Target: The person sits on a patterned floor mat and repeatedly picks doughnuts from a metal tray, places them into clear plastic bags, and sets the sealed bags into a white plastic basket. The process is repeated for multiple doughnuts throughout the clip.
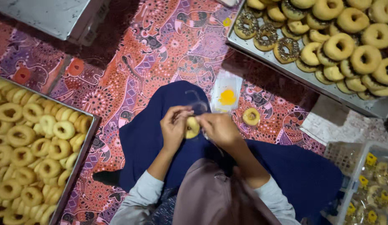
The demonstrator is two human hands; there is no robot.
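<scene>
Over my lap, my left hand (174,127) and my right hand (219,128) meet around one yellow-glazed donut (192,127). Both hands grip it, with a clear plastic wrapper (198,105) rising just above the fingers. A second yellow donut (251,116) lies on the patterned cloth to the right of my right hand. A small stack of clear bags with a yellow mark (226,95) lies on the cloth just beyond my hands.
A metal tray (83,146) heaped with yellow donuts stands at the left. Another tray (285,68) with plain and sprinkled donuts fills the upper right. A plastic crate (361,166) of wrapped donuts sits at the lower right. A metal box (56,16) is at the upper left.
</scene>
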